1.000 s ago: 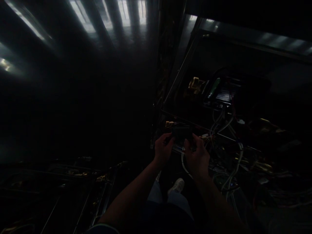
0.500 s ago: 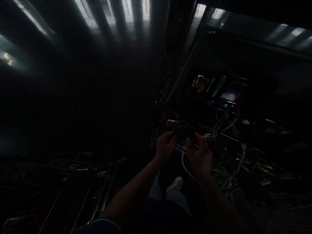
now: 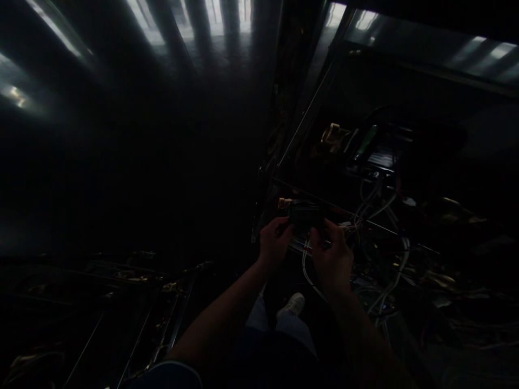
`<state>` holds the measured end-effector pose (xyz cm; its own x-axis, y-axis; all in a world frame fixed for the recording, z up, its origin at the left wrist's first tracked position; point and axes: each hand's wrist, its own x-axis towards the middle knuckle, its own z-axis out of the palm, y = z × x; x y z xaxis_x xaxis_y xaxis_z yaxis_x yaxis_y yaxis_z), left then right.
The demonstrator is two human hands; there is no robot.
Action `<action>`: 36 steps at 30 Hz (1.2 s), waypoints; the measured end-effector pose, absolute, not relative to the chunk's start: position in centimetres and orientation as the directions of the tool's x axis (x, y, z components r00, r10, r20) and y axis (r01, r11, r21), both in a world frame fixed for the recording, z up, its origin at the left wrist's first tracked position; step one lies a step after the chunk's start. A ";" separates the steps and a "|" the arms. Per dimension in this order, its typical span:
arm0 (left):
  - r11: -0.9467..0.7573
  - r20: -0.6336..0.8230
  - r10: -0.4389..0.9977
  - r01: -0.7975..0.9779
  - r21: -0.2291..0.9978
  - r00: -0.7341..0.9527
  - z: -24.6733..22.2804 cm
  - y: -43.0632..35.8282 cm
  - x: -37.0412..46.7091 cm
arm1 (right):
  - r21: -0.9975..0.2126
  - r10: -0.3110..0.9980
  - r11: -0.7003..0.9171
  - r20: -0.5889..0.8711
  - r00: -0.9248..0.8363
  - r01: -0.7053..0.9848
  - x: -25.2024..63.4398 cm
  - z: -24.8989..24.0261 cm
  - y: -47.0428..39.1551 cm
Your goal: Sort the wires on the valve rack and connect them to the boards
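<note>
The view is very dark. A black part with a brass fitting at its left end is held between both hands. My left hand pinches its lower left side, fingers bent. On its right side, my right hand grips it with thumb and fingers. White wires hang below the part between the hands. Further fine detail of the part is lost in the dark.
A unit with a ribbed face and a brass connector lie beyond at the right. Tangled wires spread at the lower right. Metal frames stand at the lower left. A large dark shiny panel fills the upper left.
</note>
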<state>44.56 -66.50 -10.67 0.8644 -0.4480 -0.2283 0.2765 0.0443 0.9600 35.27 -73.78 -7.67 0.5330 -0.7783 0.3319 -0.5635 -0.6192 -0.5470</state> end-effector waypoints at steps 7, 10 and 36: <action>0.037 -0.222 -0.452 0.267 0.963 0.864 -11.1 -66.5 44.5 | -0.533 -0.756 -0.648 0.365 0.544 -0.544 35.2 -7.8 -73.8; 0.055 -0.227 -0.450 0.280 0.958 0.864 -11.1 -66.5 44.5 | -0.532 -0.757 -0.649 0.373 0.537 -0.544 35.2 -7.8 -73.8; 0.024 -0.185 -0.467 0.222 0.975 0.864 -11.1 -66.5 44.6 | -0.549 -0.765 -0.636 0.351 0.540 -0.543 35.3 -7.8 -73.8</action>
<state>44.56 -66.46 -11.11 0.8644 -0.4674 -0.1854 0.2218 0.0236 0.9748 35.26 -73.76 -7.79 0.5405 -0.7647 0.3509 -0.5429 -0.6356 -0.5488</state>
